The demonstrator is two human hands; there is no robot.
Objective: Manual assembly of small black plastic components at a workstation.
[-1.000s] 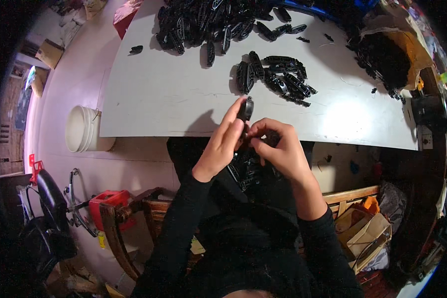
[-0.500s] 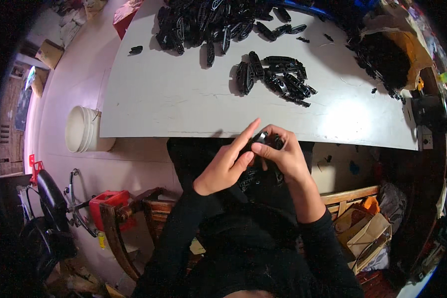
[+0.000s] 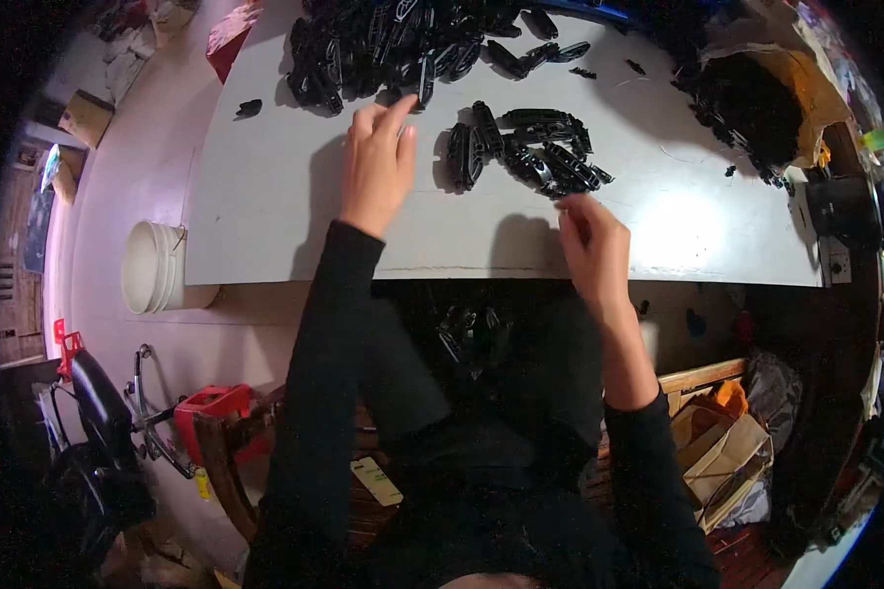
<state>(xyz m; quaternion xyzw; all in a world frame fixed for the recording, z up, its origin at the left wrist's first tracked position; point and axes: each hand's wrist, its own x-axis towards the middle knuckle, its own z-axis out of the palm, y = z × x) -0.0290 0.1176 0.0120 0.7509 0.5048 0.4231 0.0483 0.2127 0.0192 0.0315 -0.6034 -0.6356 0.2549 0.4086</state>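
My left hand (image 3: 376,167) reaches over the table, fingers stretched forward and apart. Its fingertips are at the near edge of a large heap of black plastic parts (image 3: 363,44), beside a long, narrow part (image 3: 425,80). My right hand (image 3: 599,250) is at the near side of a smaller group of black parts (image 3: 530,147), fingers curled toward the thumb. Whether a small piece sits between those fingertips is too blurred to tell. More black parts (image 3: 471,329) lie on my dark-clothed lap, below the table edge.
The white table (image 3: 265,226) spans the far side. An open bag (image 3: 805,88) spills small black pieces at the right. A white bucket (image 3: 152,265) stands left of the table. A wooden chair (image 3: 226,461), a red object (image 3: 211,412) and a cardboard box (image 3: 727,452) are nearby.
My hands were together above my lap, handling a black part. They have since separated: the left moved forward to the large heap, the right forward to the smaller group.
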